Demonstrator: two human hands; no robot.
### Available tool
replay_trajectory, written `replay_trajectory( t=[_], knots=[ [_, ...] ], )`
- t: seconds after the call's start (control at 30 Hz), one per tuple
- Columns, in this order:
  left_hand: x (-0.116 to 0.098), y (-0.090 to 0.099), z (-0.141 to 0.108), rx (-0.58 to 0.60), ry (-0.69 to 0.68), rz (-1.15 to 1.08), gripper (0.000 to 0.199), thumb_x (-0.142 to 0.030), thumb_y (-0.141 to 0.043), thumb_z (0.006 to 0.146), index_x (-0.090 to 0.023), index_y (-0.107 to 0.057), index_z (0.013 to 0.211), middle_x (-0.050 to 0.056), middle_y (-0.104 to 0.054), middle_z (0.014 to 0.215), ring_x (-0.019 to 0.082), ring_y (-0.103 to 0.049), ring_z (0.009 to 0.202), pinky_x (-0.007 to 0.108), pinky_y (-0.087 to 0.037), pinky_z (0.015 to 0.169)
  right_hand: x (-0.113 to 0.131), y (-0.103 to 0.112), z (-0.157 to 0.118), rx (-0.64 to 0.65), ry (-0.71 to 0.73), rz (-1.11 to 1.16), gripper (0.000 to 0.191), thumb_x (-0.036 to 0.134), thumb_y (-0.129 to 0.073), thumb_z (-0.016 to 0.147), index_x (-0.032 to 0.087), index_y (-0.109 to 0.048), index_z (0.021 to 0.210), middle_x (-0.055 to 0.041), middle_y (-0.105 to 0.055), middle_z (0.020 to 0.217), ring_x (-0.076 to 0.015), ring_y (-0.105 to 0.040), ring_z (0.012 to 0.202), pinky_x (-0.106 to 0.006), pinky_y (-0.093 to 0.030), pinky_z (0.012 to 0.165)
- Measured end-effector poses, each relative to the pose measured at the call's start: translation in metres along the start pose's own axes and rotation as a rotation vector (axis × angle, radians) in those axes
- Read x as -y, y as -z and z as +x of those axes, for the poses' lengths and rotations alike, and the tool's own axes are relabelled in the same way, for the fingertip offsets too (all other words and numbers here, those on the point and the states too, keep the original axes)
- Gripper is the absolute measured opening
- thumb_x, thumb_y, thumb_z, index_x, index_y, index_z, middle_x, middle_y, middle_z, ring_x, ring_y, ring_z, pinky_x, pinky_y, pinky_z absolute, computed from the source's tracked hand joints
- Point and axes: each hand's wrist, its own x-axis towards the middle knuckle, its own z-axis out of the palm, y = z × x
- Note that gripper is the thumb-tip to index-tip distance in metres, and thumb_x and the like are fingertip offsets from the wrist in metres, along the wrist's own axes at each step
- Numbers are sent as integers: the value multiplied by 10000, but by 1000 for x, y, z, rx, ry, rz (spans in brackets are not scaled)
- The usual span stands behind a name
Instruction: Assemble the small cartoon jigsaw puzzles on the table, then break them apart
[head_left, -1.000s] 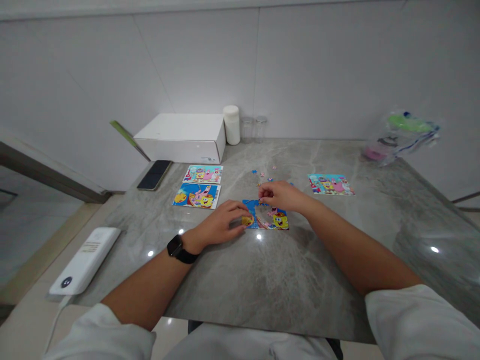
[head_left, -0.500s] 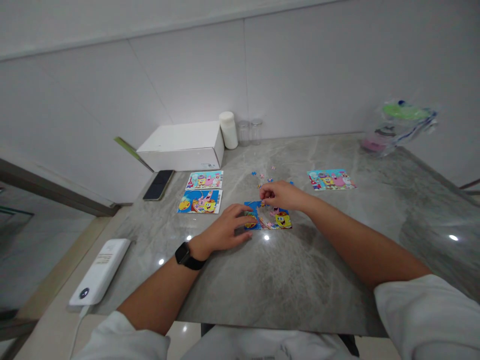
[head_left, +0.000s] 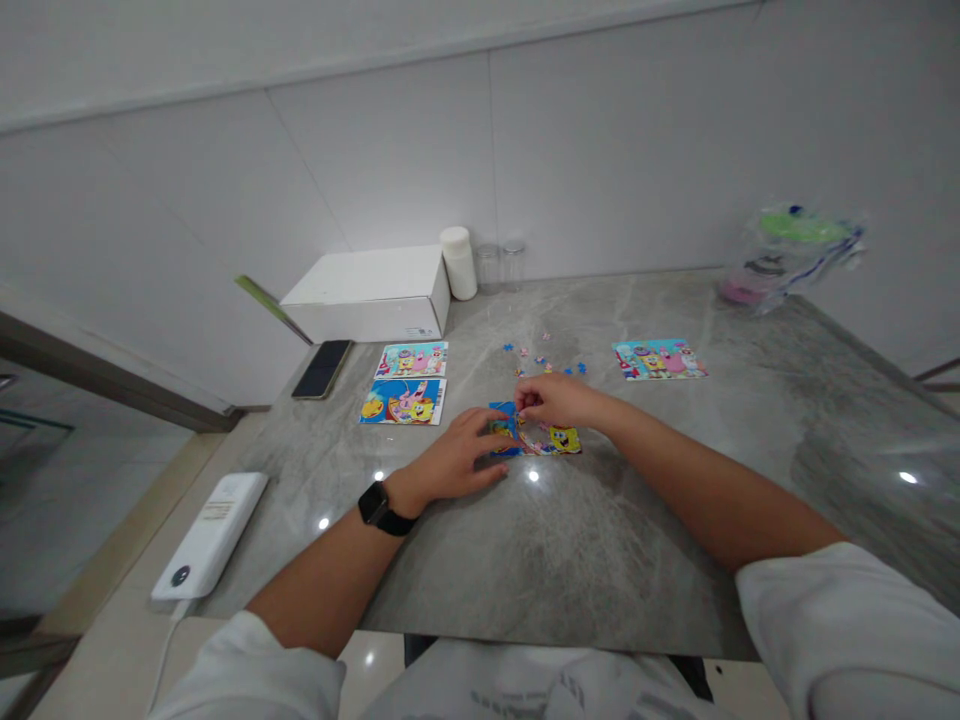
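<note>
A partly filled jigsaw puzzle (head_left: pixel 564 441) lies flat in front of me, with a grey gap in its middle. My left hand (head_left: pixel 466 452) rests at its left side, fingers spread over the left edge. At the puzzle's upper part, my right hand (head_left: pixel 556 400) has its thumb and fingertips pinched together; whatever they hold is too small or hidden to make out. Just beyond that hand, several loose puzzle pieces (head_left: pixel 582 368) are scattered on the grey table (head_left: pixel 600 560).
Two picture cards (head_left: pixel 403 402) lie to the left and another card (head_left: pixel 660 360) to the right. A phone (head_left: pixel 322 369), white box (head_left: pixel 367 300), white bottle (head_left: pixel 459 264) and clear jars (head_left: pixel 513 267) stand farther back. A power bank (head_left: pixel 211 535) sits at the left edge, a plastic bag (head_left: pixel 787 255) at the right.
My right hand has shifted slightly left and lower over the puzzle, uncovering more of the loose blue pieces behind it. The left hand stays at the puzzle's left side.
</note>
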Motion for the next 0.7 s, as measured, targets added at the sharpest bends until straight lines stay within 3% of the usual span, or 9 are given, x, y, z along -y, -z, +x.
replay_trajectory(
  t=[0.33, 0.7],
  knots=[
    [-8, 1, 2, 30, 8, 41, 410, -417, -685, 980, -310, -716, 1375, 120, -638, 1296, 297, -590, 1221, 493, -478, 1098, 2, -6, 1, 33, 7, -49, 103, 159, -732, 855, 192, -760, 948, -13, -776, 855, -153, -689, 776, -233, -433, 690],
    [-9, 1, 2, 47, 6, 72, 357, -438, -686, 978, -285, -761, 1293, 115, -639, 1291, 296, -577, 1235, 494, -454, 1120, 7, -8, 1, 47, -27, -121, 124, 179, -730, 865, 202, -778, 978, -15, -803, 896, -161, -715, 809, -241, -450, 711]
  ],
)
